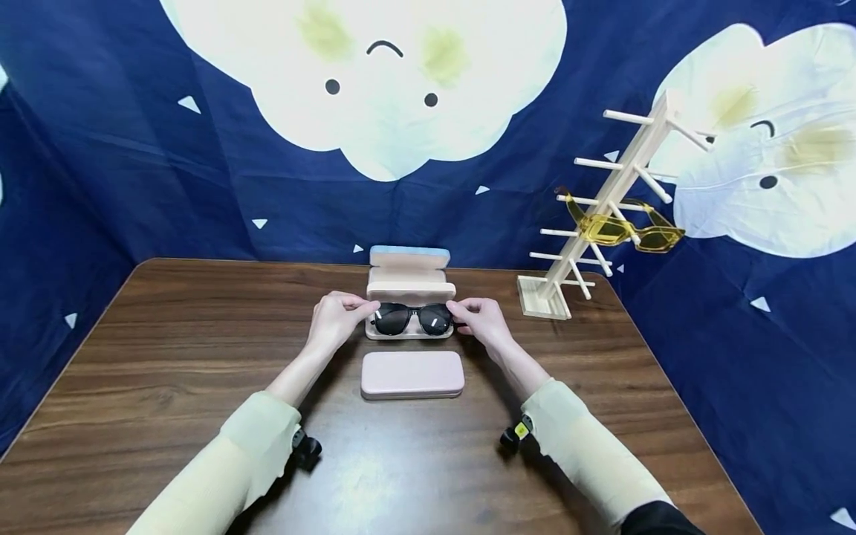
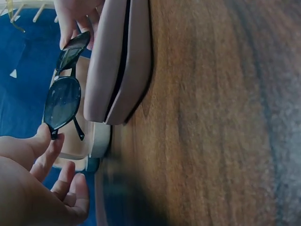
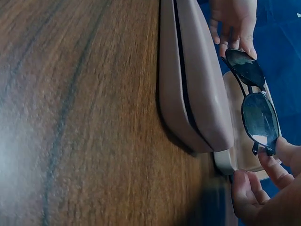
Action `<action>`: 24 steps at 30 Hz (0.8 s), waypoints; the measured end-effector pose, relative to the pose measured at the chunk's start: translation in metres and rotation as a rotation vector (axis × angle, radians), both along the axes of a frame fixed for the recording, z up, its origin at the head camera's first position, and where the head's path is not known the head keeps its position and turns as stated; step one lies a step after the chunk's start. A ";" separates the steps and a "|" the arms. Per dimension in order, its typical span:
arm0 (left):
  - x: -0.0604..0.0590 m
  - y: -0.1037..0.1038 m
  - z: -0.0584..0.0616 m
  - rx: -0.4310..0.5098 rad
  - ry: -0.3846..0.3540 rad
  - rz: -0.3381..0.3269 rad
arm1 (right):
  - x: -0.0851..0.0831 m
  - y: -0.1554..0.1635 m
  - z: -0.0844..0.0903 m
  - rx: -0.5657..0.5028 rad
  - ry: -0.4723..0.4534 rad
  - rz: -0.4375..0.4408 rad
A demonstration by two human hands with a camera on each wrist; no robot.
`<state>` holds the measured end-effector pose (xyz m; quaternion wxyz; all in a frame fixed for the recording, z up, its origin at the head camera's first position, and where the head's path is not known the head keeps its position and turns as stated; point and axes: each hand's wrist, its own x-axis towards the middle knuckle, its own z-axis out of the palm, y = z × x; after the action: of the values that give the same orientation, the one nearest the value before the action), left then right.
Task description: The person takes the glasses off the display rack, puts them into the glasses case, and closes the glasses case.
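Observation:
A pair of black sunglasses [image 1: 412, 319] with dark lenses is held between both hands, over the lower tray of an open glasses case [image 1: 409, 336]. My left hand [image 1: 339, 319] pinches the left end of the frame between thumb and forefinger. At the other end, my right hand [image 1: 484, 321] pinches the frame the same way. In the left wrist view the sunglasses [image 2: 63, 101] are tilted, with one temple tip poking out below a lens. The case's lid, blue-edged, stands raised at the back. Directly in front lies a closed pink glasses case [image 1: 412, 374].
A wooden peg stand [image 1: 545, 293] rises at the table's back right, and yellow sunglasses [image 1: 607, 229] hang on its pegs. Behind the brown wooden table [image 1: 167, 371] hangs a blue cloth [image 1: 221, 223] with cloud faces.

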<state>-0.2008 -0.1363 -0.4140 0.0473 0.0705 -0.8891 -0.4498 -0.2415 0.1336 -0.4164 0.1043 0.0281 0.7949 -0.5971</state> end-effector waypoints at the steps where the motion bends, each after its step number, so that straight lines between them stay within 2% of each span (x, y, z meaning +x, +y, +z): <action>1: 0.000 0.001 -0.001 -0.004 -0.006 -0.004 | 0.000 0.001 -0.002 0.000 -0.008 -0.004; 12: -0.008 -0.001 -0.006 -0.044 0.000 -0.019 | -0.014 0.002 -0.010 0.017 -0.018 -0.029; 24: -0.017 -0.003 -0.013 -0.070 -0.005 -0.024 | -0.020 0.001 -0.015 0.035 -0.038 -0.041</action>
<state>-0.2179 -0.1393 -0.4270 0.0422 0.0595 -0.9051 -0.4188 -0.2612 0.1350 -0.4315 0.1067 0.0575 0.8023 -0.5844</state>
